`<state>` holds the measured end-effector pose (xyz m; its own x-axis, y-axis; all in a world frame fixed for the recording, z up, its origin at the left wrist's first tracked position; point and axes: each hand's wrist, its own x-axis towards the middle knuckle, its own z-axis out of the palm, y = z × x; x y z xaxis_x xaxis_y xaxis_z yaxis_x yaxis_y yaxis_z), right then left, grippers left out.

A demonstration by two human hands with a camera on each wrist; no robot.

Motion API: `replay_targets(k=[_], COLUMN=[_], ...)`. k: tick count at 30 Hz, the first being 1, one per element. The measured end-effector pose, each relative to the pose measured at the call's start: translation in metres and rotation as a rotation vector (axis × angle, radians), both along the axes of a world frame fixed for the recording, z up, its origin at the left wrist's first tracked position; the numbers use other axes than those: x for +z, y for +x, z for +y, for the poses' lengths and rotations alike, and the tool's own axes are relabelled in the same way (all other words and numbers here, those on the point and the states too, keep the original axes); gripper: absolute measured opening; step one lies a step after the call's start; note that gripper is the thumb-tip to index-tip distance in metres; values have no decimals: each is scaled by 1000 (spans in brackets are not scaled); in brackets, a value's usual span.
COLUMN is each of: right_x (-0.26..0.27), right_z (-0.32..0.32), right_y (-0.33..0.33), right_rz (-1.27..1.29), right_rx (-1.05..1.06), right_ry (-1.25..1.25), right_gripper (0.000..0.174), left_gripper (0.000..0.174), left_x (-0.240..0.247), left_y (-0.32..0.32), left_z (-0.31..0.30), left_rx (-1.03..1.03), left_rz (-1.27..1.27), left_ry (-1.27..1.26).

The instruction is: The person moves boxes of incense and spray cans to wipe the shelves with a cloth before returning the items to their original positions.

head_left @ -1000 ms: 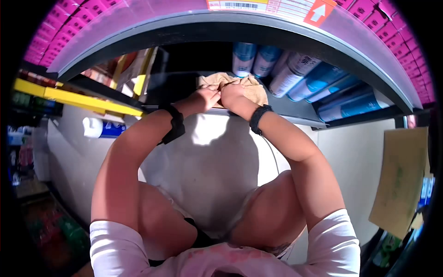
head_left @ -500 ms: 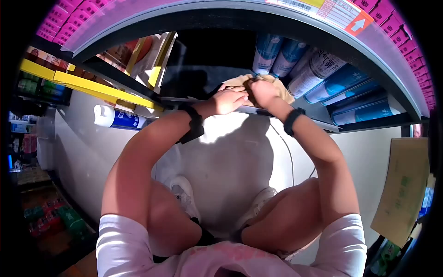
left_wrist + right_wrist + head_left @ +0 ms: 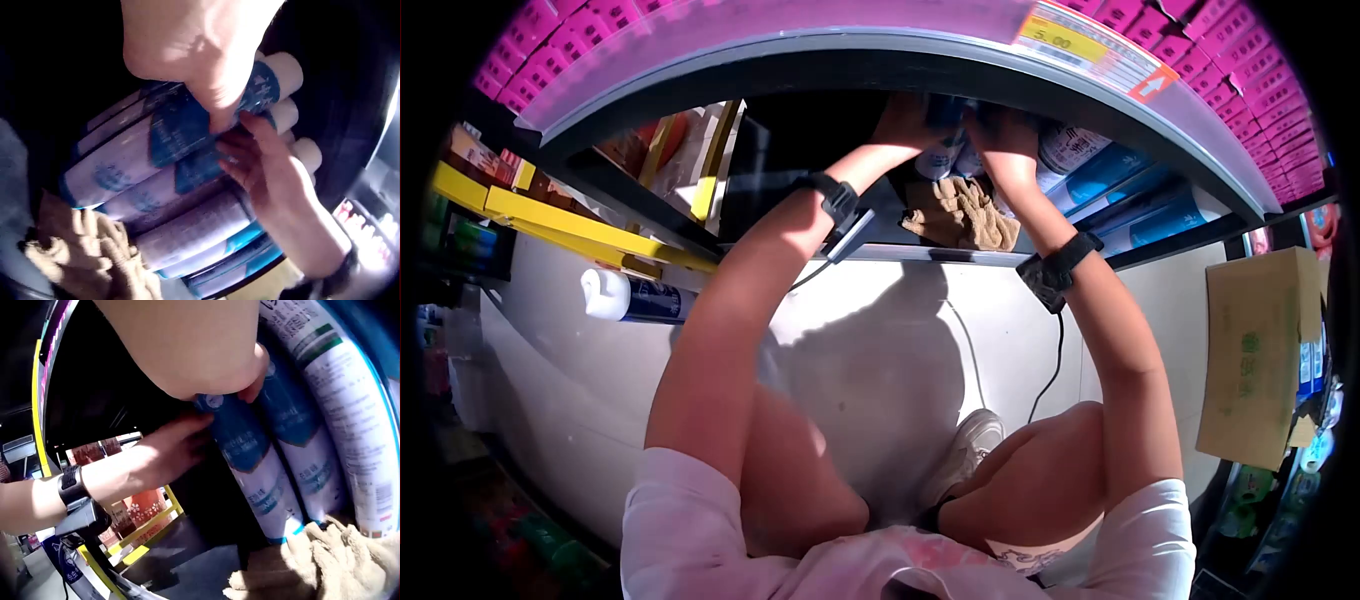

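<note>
Inside the low shelf, my left hand (image 3: 908, 122) and right hand (image 3: 1006, 142) both hold a blue-and-white spray can (image 3: 250, 464) near its upper end. In the left wrist view, the left thumb (image 3: 223, 119) lies on the can's blue side, while the left fingers are hidden behind it. The right fingers (image 3: 234, 156) curl in from the other side, beside a second spray can (image 3: 305, 434). A crumpled tan cloth (image 3: 962, 215) lies on the shelf in front of the cans, below my hands and touched by neither.
More spray cans (image 3: 1110, 175) fill the shelf's right side. Pink boxes (image 3: 590, 40) line the shelf above, behind a price-label strip. A yellow rail (image 3: 550, 215) and a white-capped blue can (image 3: 635, 297) are at left; a cardboard box (image 3: 1250, 350) stands right. Cables hang from both wrists.
Both hands have let go of the tan cloth near the shelf's front edge and moved deeper in, to the spray cans. The cloth now lies crumpled on the shelf.
</note>
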<state>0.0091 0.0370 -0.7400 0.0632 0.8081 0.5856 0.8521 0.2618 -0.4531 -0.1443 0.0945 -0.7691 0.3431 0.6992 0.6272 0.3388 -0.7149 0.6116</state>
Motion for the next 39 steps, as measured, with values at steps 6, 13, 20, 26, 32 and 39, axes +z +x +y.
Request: replay_targets(k=[6,13,20,26,32,39], right_x=[18,23,50,49,60,-7], right_z=[4,-17,-59,-85,-105,-64], right_y=[-12,-7,-33,-31,-36,23], right_rz=[-104,87,131,33,-21,-304], right_rx=[-17,422,561,587,803,390], right_ry=[264,208,-390,-89,162,-359], right_gripper=[36,69,81,70,70,54], left_gripper=[52,65,56,67,73,56], left_x=[9,16,14,16,43,94], left_y=[34,0,-37,-45,-65,-120], left_z=[7,-22,-66,-86,-122,-162], left_rx=[27,-82,-196,-248,-446,-152], left_rz=[-209,-7,125,-13,-125,168], left_ry=[105,-162,24,-48,-256,-112])
